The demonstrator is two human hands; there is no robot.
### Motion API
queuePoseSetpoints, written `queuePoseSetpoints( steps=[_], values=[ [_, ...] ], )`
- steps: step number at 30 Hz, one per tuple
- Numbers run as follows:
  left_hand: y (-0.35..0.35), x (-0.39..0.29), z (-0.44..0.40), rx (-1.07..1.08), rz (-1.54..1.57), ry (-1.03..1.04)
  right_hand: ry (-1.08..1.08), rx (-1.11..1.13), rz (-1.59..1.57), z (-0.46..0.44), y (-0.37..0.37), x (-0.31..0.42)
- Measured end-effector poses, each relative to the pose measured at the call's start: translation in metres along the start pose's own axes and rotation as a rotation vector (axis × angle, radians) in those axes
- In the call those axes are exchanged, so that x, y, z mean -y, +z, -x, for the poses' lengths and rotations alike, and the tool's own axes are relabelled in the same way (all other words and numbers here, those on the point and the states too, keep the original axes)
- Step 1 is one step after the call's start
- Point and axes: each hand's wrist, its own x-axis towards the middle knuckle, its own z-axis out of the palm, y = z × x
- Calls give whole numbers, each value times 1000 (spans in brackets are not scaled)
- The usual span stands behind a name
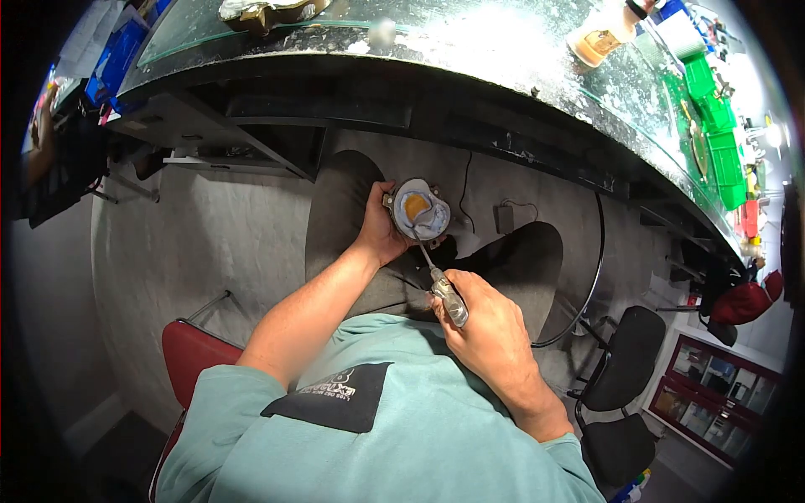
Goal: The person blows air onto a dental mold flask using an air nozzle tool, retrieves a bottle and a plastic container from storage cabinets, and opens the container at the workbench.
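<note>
Over my lap, my left hand (383, 228) is wrapped round the left and lower side of a round metal mould (444, 220). White-blue material with an orange-yellow patch (416, 207) fills the inside of the mould. My right hand (482, 323), lower and to the right, grips the thick metallic handle of a tool (449, 298). The thin shaft of this tool points up and left, and its tip is at the lower edge of the white material. Whether the tip touches the material is too small to tell.
Ahead runs a workbench (352, 63) with a whitish, stained top. On it are a bottle (597, 42), green trays (723, 155) and a metal-edged mould piece (267, 12). A black chair (625, 360) stands at the right. Part of another person (75, 155) shows at far left.
</note>
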Motion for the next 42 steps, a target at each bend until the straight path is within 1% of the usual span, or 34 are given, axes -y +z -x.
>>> queuePoseSetpoints(
  steps=[4, 7, 13, 16, 19, 22, 28, 31, 34, 40, 42],
  values=[
    [-9, 0, -2, 65, 3, -17, -3, 0, -14, 1, -1, 0],
    [-5, 0, -2, -2, 9, -15, -24, -9, -8, 1, -1, 1],
    [-8, 0, -2, 40, 9, -13, 2, -6, -4, 0, -1, -1],
    [-11, -1, -3, 44, 13, -50, -55, -16, -18, -2, 2, -4],
    [-12, -2, -3, 115, -16, -87, -32, -25, -4, -6, 1, -1],
    [-9, -1, 1, 71, -20, -72, -2, -25, -8, -9, 3, -2],
    [-13, -2, -1, 91, -21, -63, -45, -23, 10, -12, 2, -3],
    [-11, -2, 0, 47, 31, -27, -69, -28, -9, -11, -3, 0],
    [-8, -5, 1, 74, 57, -16, -94, -63, -10, -12, -4, -1],
    [-5, -6, 2, 37, 128, -37, -48, -56, 21, -16, -6, -2],
    [-3, -6, 3, 32, 98, -41, -49, -68, 28, -16, -5, -3]
  ],
)
